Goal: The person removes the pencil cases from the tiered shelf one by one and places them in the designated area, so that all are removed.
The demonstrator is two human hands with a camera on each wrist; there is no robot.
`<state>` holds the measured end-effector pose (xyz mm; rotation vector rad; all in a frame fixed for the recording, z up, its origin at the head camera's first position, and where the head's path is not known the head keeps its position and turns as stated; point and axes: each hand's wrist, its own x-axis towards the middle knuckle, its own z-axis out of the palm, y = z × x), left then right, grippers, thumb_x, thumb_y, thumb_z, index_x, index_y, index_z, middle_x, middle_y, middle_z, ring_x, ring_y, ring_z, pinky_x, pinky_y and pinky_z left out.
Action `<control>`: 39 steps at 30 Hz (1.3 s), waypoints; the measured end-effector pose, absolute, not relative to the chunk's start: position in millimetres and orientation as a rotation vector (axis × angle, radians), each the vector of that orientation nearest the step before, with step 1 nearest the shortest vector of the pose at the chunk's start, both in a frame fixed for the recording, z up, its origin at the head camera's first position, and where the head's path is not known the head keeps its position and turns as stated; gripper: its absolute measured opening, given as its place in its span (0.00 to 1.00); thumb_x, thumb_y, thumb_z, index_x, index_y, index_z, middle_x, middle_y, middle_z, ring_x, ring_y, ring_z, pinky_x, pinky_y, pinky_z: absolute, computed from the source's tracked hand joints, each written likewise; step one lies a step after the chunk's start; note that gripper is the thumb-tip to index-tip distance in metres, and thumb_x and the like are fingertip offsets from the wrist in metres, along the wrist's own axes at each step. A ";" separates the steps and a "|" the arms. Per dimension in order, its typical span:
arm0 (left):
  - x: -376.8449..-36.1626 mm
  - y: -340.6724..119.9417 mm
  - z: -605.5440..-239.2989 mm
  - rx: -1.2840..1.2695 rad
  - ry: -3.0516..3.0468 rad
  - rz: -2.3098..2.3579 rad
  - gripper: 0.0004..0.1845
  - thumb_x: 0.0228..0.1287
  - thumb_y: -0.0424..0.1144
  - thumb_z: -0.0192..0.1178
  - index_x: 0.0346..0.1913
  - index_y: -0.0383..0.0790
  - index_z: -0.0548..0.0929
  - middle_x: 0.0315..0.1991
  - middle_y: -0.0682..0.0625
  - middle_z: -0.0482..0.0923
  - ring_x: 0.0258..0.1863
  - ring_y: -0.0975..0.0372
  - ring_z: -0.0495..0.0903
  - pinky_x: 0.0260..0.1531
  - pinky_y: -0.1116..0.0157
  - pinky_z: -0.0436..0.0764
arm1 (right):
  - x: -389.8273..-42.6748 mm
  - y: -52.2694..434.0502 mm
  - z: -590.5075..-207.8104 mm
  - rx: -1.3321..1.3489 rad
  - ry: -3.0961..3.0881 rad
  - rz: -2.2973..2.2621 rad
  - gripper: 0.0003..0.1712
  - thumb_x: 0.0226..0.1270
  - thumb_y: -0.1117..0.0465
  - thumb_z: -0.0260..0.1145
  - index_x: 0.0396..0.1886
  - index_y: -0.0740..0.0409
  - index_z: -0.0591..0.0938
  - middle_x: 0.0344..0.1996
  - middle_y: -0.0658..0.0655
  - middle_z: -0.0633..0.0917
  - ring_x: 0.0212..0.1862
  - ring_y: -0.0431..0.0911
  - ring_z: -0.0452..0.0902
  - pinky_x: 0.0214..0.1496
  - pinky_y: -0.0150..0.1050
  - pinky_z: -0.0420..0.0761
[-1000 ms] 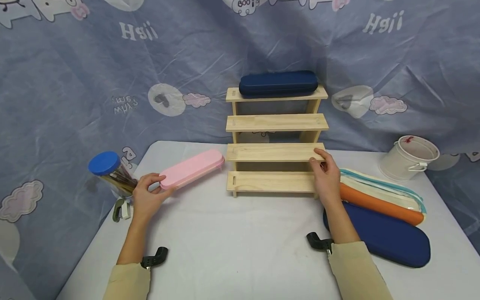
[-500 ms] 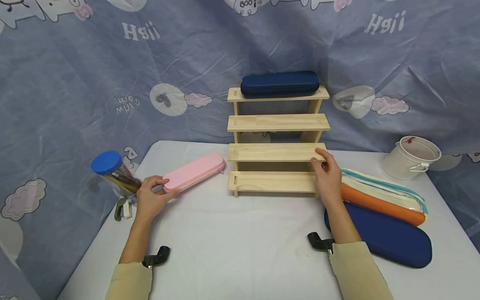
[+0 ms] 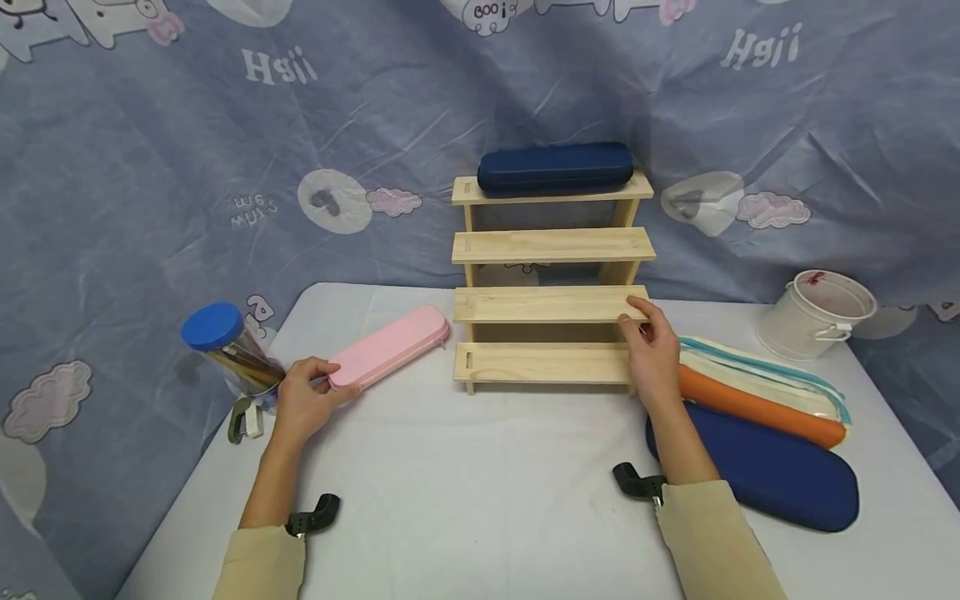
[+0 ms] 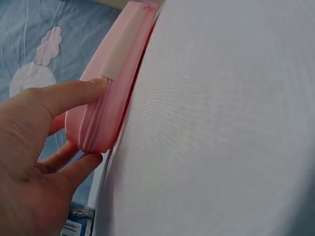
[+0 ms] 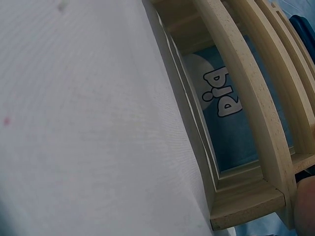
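Note:
A pink pencil case (image 3: 390, 345) lies slanted on the white table (image 3: 480, 475), left of a stepped wooden rack (image 3: 551, 304). My left hand (image 3: 306, 398) pinches its near end between thumb and fingers; the left wrist view shows the pink case (image 4: 114, 93) held at its zipped end by my fingers (image 4: 69, 96). My right hand (image 3: 651, 346) grips the right end of the rack's second step. A dark blue case (image 3: 555, 168) rests on the top step. In the right wrist view the rack (image 5: 246, 103) fills the frame.
A clear jar with a blue lid (image 3: 225, 346) lies at the table's left edge beside a small clip (image 3: 243, 419). Right of the rack lie an orange case (image 3: 757, 408), a large dark blue pouch (image 3: 780, 475) and pale flat pouches (image 3: 772, 379). A white bucket (image 3: 816, 312) stands at the far right.
The pink case has come down from a slightly raised, tilted hold to lie on the table, with my left hand still on its near end. My right hand has not moved.

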<state>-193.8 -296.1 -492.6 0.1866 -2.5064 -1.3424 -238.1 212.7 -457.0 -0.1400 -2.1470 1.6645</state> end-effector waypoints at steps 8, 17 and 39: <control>-190.6 -296.1 -488.9 0.190 -2.602 -1.266 0.32 0.42 0.45 0.79 0.51 0.41 0.77 0.53 0.39 0.67 0.53 0.48 0.76 0.52 0.56 0.79 | -239.8 212.4 -458.5 -0.138 -2.139 1.658 0.23 0.68 0.45 0.62 0.61 0.39 0.77 0.58 0.46 0.75 0.47 0.41 0.68 0.47 0.30 0.70; -188.1 -293.0 -479.0 0.146 -2.706 -1.191 0.38 0.48 0.59 0.72 0.59 0.41 0.73 0.57 0.38 0.67 0.54 0.45 0.74 0.52 0.49 0.77 | -238.7 213.7 -457.5 -0.126 -2.136 1.673 0.23 0.68 0.45 0.62 0.62 0.39 0.77 0.60 0.46 0.74 0.48 0.41 0.67 0.48 0.31 0.70; -188.9 -245.3 -391.6 -0.196 -2.369 -1.481 0.29 0.63 0.36 0.64 0.66 0.39 0.70 0.60 0.42 0.73 0.59 0.47 0.72 0.54 0.48 0.74 | -236.5 215.3 -456.2 -0.133 -2.154 1.697 0.24 0.67 0.43 0.62 0.62 0.39 0.77 0.61 0.43 0.73 0.52 0.40 0.67 0.55 0.33 0.70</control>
